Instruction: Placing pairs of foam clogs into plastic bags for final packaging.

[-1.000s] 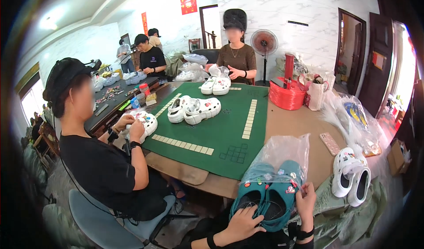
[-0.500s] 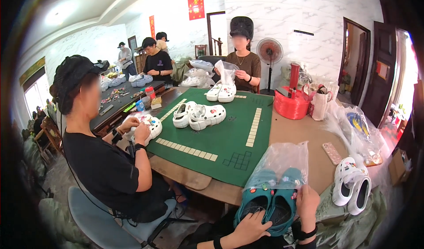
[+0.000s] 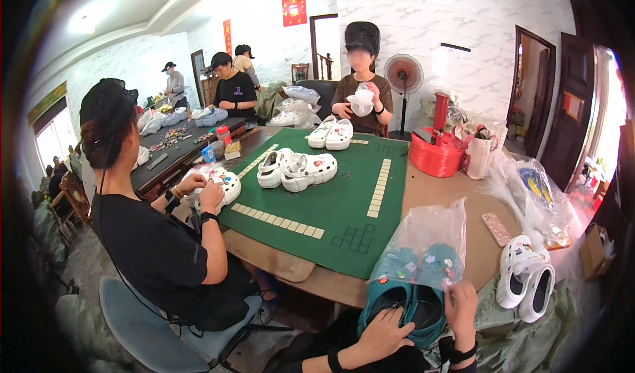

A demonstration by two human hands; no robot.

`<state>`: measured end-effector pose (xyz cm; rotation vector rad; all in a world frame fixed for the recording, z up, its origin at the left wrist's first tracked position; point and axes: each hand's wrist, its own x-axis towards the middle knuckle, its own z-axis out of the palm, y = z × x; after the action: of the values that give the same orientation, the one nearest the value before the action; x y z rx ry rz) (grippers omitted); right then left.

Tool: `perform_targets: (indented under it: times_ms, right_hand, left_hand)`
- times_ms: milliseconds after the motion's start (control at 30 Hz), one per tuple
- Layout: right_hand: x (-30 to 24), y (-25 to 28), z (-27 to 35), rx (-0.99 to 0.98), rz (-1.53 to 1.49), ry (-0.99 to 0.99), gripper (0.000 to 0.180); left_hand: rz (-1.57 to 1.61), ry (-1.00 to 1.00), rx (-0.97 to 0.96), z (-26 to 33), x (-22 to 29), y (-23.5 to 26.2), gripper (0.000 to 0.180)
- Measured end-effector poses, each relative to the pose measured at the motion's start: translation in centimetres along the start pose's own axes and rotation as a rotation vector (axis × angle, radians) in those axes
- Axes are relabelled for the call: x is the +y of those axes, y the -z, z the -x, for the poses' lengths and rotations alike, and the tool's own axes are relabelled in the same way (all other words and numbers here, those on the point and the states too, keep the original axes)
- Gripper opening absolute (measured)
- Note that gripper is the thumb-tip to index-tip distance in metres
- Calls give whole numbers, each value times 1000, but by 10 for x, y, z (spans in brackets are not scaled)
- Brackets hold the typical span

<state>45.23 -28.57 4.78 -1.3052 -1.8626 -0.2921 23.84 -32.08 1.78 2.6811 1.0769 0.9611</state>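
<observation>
A pair of teal clogs (image 3: 423, 307) with small charms on the uppers sits at the near edge of the table, toes pointing away from me. A clear plastic bag (image 3: 423, 231) covers their front halves. My left hand (image 3: 383, 336) grips the heel end, its fingertips reaching into the left shoe. At the right side, my right hand (image 3: 461, 307) pinches the bag's open edge beside the right clog. Dark cord-like strands show inside the shoes.
White clogs (image 3: 309, 172) stand on the green mat (image 3: 357, 234) among rows of tiles. On my right lie more white clogs (image 3: 526, 277), a phone (image 3: 496, 229) and a red twine roll (image 3: 436, 154). One co-worker (image 3: 152, 221) sits at left, another (image 3: 362, 88) across.
The bag has come further down over the clogs' uppers, with my right hand on its edge. Across the table, the co-worker's bag is now bunched in the hands, away from the white clogs.
</observation>
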Motion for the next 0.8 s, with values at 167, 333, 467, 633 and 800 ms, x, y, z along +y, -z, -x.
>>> perform_targets:
  times_ms: [167,333,467,633,800]
  right_hand:
    - [3,-14,-3,37,-148,-260,15]
    - [11,-10,-5,-23,-10,-142,14]
    - [12,-7,-17,-41,196,65,16]
    - [2,4,-31,-172,280,399,16]
    - [13,3,-18,-107,269,420,17]
  left_hand:
    - [2,-6,-53,-7,6,-11,46]
    - [-117,-30,-24,-11,17,-13,48]
    - [-127,-62,-47,-19,16,-17,48]
    - [-152,-13,-68,-25,14,-7,42]
    - [-159,-22,-25,-26,17,-17,44]
